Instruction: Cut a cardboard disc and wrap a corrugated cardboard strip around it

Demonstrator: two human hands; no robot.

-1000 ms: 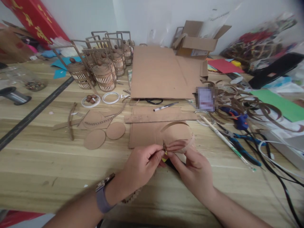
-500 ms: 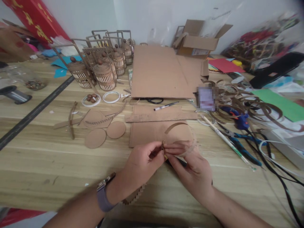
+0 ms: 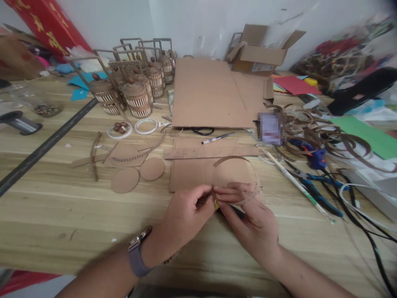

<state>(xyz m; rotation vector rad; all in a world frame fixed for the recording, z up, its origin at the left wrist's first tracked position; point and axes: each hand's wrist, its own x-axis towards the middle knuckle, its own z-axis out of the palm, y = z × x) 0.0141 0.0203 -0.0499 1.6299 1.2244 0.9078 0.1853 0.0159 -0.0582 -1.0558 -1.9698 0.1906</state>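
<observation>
My left hand point(image 3: 189, 211), with a watch on its wrist, is closed in a pinch and meets my right hand point(image 3: 251, 219) at the fingertips. Both grip a thin brown cardboard strip point(image 3: 231, 159), whose free end curls up in a loop beyond my right fingers. Where the fingertips meet, the strip is seen edge-on and mostly hidden. A small yellow bit point(image 3: 216, 204) shows below them, with something dark under my right hand. Part of a corrugated strip point(image 3: 170, 258) peeks out under my left forearm. Ahead lies a flat cardboard piece point(image 3: 186, 174).
Cardboard discs point(image 3: 125, 180) lie to the left, near beads point(image 3: 120, 127) in a tape ring. Several lantern-like baskets point(image 3: 136, 99) stand behind. A large cardboard sheet point(image 3: 204, 93), pen point(image 3: 218, 138), pliers point(image 3: 319, 194), glue gun point(image 3: 314, 155) and coiled strips point(image 3: 347, 136) lie ahead and right.
My hands stay together in nearly the same place. The strip's loop has swung slightly, its arc now wider to the right. Less of the corrugated strip under my left forearm shows.
</observation>
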